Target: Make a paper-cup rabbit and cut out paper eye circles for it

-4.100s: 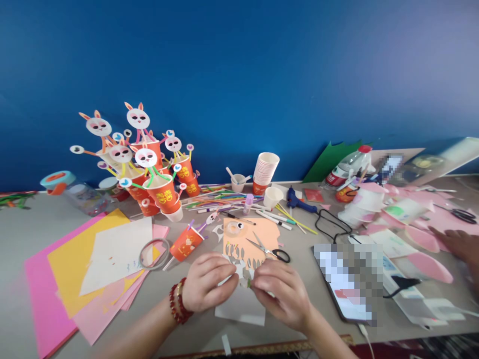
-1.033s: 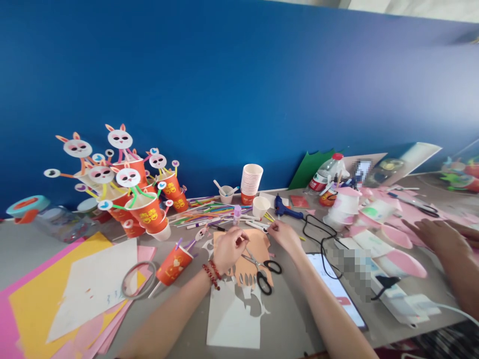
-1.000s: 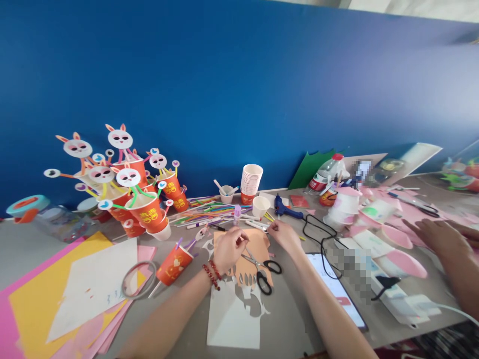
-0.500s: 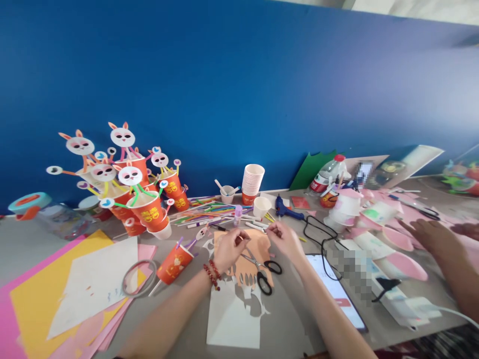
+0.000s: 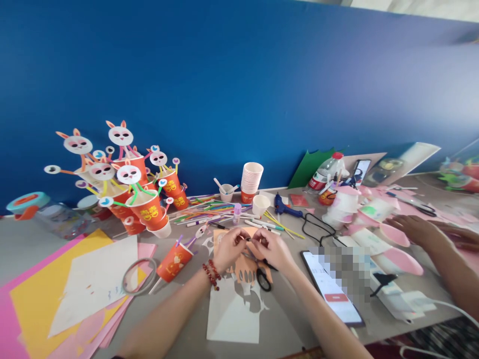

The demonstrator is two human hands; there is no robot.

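Note:
My left hand [image 5: 230,249], with red beads on its wrist, is pinched over the orange paper [image 5: 234,271]. My right hand [image 5: 275,252] is close beside it, fingertips also pinched together and almost meeting the left ones. Whatever lies between the fingertips is too small and hidden to name. Beneath my right hand are black-handled scissors [image 5: 264,280], partly covered. A white sheet [image 5: 232,321] with cut-out holes sticks out from under the orange paper towards me. To the left, a red paper cup [image 5: 175,262] with a small rabbit face on a purple stem lies tilted.
Rabbit-faced red cups [image 5: 145,207] stand at the left, behind coloured paper [image 5: 33,294] and a roll of tape [image 5: 129,279]. Markers, a glue stick [image 5: 237,213], stacked cups [image 5: 251,179] and a blue glue gun [image 5: 286,207] lie ahead. A phone [image 5: 333,291] and a co-worker's hands [image 5: 415,232] are at right.
My right hand has moved left until its fingertips are beside those of my left hand, now covering part of the scissors. The co-worker's hand has shifted slightly left.

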